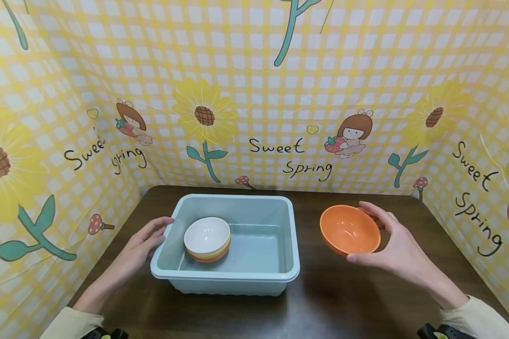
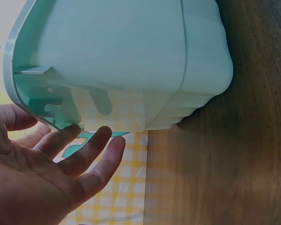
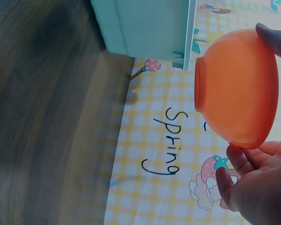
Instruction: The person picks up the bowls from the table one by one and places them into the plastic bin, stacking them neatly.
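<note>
My right hand [image 1: 392,240] grips an orange bowl [image 1: 348,229] by its rim, tilted and held above the table just right of a light teal tub [image 1: 254,277]. The right wrist view shows the orange bowl [image 3: 239,89] from underneath, with my fingertips [image 3: 276,40] curled over its edge. Inside the tub, at its left side, sits a short stack of bowls [image 1: 207,239] with a white one on top. My left hand [image 1: 146,238] lies open against the tub's left rim. In the left wrist view its straight fingers [image 2: 84,150] touch the underside of the tub's lip [image 2: 35,101].
A dark wooden table [image 1: 356,296] carries everything. A yellow checked backdrop [image 1: 254,94] printed with sunflowers and "Sweet Spring" closes off the back and both sides. The tub's right half holds nothing.
</note>
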Available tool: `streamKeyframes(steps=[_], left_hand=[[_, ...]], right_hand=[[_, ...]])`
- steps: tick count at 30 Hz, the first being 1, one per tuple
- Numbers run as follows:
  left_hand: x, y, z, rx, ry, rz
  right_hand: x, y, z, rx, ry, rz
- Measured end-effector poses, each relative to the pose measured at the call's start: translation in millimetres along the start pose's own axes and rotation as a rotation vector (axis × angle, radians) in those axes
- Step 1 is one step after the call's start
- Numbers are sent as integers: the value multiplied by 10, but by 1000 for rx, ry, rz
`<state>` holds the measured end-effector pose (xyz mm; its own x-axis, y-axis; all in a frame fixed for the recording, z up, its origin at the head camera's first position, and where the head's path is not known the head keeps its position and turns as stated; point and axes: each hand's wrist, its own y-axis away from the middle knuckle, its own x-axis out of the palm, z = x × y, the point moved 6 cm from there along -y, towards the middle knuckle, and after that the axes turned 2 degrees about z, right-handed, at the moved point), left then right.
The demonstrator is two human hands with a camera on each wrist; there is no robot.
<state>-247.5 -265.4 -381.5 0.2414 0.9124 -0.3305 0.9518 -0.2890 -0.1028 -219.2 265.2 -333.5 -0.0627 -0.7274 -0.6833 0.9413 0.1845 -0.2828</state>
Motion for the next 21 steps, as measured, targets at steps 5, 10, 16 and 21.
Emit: streamKeyframes(steps=[5, 10, 16, 21], left_hand=[[2, -1, 4, -5, -6, 0], [2, -5, 19, -6, -12, 4], [-4, -7, 23, -9, -8, 2], [-4, -9, 37, -21, -12, 2]], right_hand=[[19, -83, 103, -24, -6, 16], [61, -163, 200, -40, -9, 28], [122, -253, 310, -67, -31, 40], [168, -319, 382, -70, -54, 51]])
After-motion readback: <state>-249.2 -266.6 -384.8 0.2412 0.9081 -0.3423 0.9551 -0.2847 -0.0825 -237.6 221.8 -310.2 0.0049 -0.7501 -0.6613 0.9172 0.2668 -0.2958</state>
